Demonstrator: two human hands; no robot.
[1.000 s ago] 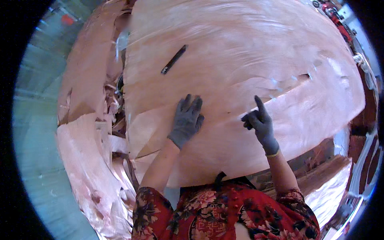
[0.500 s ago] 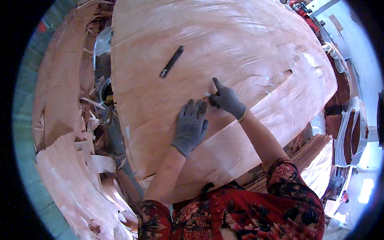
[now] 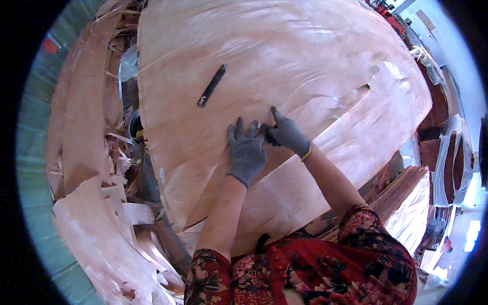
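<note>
A large thin wood veneer sheet [image 3: 203, 46] spreads out under both of my hands. My left hand [image 3: 247, 155], in a grey glove, rests on it with fingers spread, its inner fingertips meeting my right hand's curled fingers. My right hand [image 3: 291, 137], gloved alike, has one finger stretched out over the sheet and the others bent in; what they pinch, if anything, is hidden. Beyond my left hand lies a dark, narrow, flat bar-shaped tool [image 3: 212, 85] with a pale-marked near end. Right of my hands, a split with an overlapping edge [image 3: 351, 96] crosses the veneer.
Torn veneer scraps [image 3: 119, 157] and long curled sheets [image 3: 96, 229] lie along the left side. At the right stand a veneer stack [image 3: 401, 198] and brown sheets partly wrapped in clear plastic [image 3: 451, 162]. A loose veneer flap [image 3: 198, 195] lifts near my left forearm.
My left hand has moved forward and right, up to my right hand, its fingers spreading. The white tape piece seen by my right fingers earlier is now hidden. The view has shifted slightly.
</note>
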